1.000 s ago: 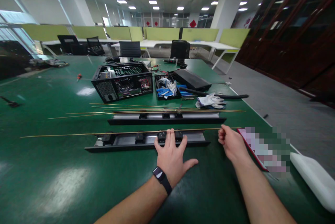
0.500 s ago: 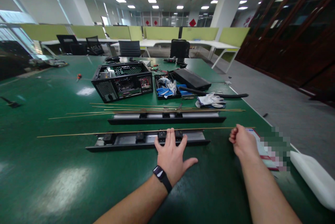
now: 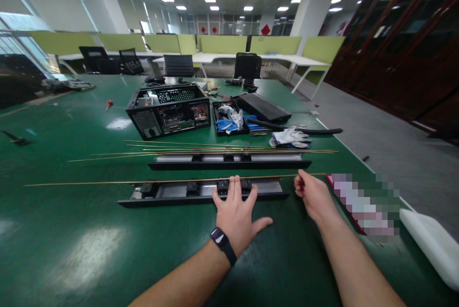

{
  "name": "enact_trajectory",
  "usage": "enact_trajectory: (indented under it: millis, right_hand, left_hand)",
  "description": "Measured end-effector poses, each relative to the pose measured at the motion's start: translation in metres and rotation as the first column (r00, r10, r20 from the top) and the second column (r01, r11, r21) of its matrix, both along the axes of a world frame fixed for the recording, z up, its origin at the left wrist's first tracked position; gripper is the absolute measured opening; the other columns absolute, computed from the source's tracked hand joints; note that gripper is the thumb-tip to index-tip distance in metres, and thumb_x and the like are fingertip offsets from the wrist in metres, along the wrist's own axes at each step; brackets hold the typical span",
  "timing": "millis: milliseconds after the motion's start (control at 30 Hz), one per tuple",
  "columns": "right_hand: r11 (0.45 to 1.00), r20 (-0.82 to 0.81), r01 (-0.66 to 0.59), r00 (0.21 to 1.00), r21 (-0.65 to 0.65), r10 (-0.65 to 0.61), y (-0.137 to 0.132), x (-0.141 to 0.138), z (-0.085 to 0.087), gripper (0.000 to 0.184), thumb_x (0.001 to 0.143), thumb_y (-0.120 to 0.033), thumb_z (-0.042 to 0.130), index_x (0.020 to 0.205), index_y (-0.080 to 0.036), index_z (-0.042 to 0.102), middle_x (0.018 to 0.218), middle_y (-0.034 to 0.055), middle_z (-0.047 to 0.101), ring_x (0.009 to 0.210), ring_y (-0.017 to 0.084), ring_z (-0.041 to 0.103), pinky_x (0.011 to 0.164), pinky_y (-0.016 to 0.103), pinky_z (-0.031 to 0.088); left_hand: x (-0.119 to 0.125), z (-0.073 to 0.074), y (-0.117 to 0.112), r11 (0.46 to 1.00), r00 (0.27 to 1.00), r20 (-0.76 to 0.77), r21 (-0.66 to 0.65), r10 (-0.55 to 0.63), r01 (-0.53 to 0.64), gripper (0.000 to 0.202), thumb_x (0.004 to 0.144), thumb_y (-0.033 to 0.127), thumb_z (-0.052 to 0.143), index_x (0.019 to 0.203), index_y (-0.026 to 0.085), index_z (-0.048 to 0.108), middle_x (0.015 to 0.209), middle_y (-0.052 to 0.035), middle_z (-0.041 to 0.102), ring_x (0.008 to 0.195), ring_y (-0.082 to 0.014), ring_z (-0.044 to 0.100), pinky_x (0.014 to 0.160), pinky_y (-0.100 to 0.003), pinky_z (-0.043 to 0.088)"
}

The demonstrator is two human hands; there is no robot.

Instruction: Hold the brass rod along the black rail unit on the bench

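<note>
Green tabletop (image 3: 82, 221) stretches toward white desks (image 3: 215, 59) on the far side of an office. On its near part, a thin rod (image 3: 107, 182) runs lengthwise along the far edge of the near channel (image 3: 161, 202), in which black blocks (image 3: 192, 187) sit. The right hand (image 3: 312, 194) is closed on the rod toward its right end; the left hand (image 3: 234, 213) is spread, fingertips over rod and blocks, grasping nothing. Work seems partway: this rod is in hand, while loose rods (image 3: 118, 154) at the far channel (image 3: 229, 166) lie untouched. Farther off, a black tray (image 3: 216, 112) contains blue-and-white gloves (image 3: 231, 120); an open black case (image 3: 143, 124) holds electronic parts.
</note>
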State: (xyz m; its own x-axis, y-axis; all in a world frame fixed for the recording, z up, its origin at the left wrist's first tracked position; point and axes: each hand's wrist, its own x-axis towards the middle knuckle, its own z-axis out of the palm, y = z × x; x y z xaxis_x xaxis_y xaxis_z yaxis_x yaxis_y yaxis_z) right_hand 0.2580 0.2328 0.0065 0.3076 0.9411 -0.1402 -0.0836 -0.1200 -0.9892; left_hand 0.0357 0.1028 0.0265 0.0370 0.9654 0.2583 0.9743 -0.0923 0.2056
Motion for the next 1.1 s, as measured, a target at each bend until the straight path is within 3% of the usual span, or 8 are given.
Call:
enact_trajectory:
  millis: [233, 367, 467, 733, 1100]
  right_hand:
    - [0.983, 0.068, -0.179, 0.982, 0.040, 0.176, -0.010, -0.019, -0.006, 0.049, 0.075, -0.065, 0.084, 0.070, -0.018, 0.072, 0.072, 0.0065, 0.068, 0.065, 0.016, 0.056, 0.058, 0.029, 0.041]
    - [0.976, 0.060, -0.210, 0.977, 0.061, 0.206, -0.010, -0.021, -0.008, 0.049, 0.074, -0.067, 0.084, 0.072, -0.019, 0.075, 0.077, 0.0076, 0.071, 0.072, 0.019, 0.060, 0.068, 0.031, 0.046]
    - [0.977, 0.040, -0.205, 0.978, 0.050, 0.203, -0.009, -0.020, -0.006, 0.048, 0.073, -0.065, 0.085, 0.073, -0.019, 0.075, 0.078, 0.0077, 0.072, 0.071, 0.019, 0.060, 0.066, 0.031, 0.046]
    - [0.996, -0.062, -0.080, 0.995, 0.027, 0.082, -0.002, -0.008, -0.001, 0.035, 0.067, -0.049, 0.085, 0.066, -0.019, 0.066, 0.068, 0.0042, 0.063, 0.056, 0.013, 0.049, 0.047, 0.027, 0.035]
    - [0.983, -0.098, 0.183, 0.979, 0.024, -0.180, 0.013, 0.025, 0.002, 0.027, 0.067, -0.038, 0.076, 0.066, -0.024, 0.053, 0.060, -0.0013, 0.054, 0.047, 0.010, 0.043, 0.037, 0.024, 0.028]
  left_hand:
    - [0.000, 0.000, 0.000, 1.000, 1.000, 0.001, 0.002, -0.005, 0.005, 0.085, 0.084, 0.086, 0.056, 0.154, 0.038, 0.053, 0.170, -0.0218, 0.036, 0.155, -0.0441, 0.034, 0.114, -0.080, 0.026]
    - [0.000, -0.001, 0.000, 1.000, 1.000, -0.013, 0.011, -0.005, 0.005, 0.085, 0.084, 0.087, 0.054, 0.154, 0.039, 0.052, 0.170, -0.0217, 0.036, 0.156, -0.0426, 0.034, 0.114, -0.080, 0.026]
    - [0.000, 0.000, 0.000, 1.000, 1.000, -0.021, 0.010, -0.004, 0.004, 0.084, 0.085, 0.087, 0.053, 0.154, 0.038, 0.052, 0.170, -0.0214, 0.036, 0.156, -0.0427, 0.034, 0.114, -0.080, 0.026]
    - [0.001, 0.000, 0.000, 1.000, 1.000, -0.022, 0.001, -0.002, 0.002, 0.084, 0.085, 0.087, 0.053, 0.154, 0.039, 0.052, 0.171, -0.0215, 0.034, 0.156, -0.0427, 0.032, 0.114, -0.079, 0.026]
    - [0.001, 0.001, 0.000, 1.000, 1.000, -0.024, -0.016, -0.003, 0.003, 0.084, 0.085, 0.086, 0.053, 0.154, 0.039, 0.051, 0.171, -0.0204, 0.036, 0.156, -0.0430, 0.032, 0.115, -0.078, 0.026]
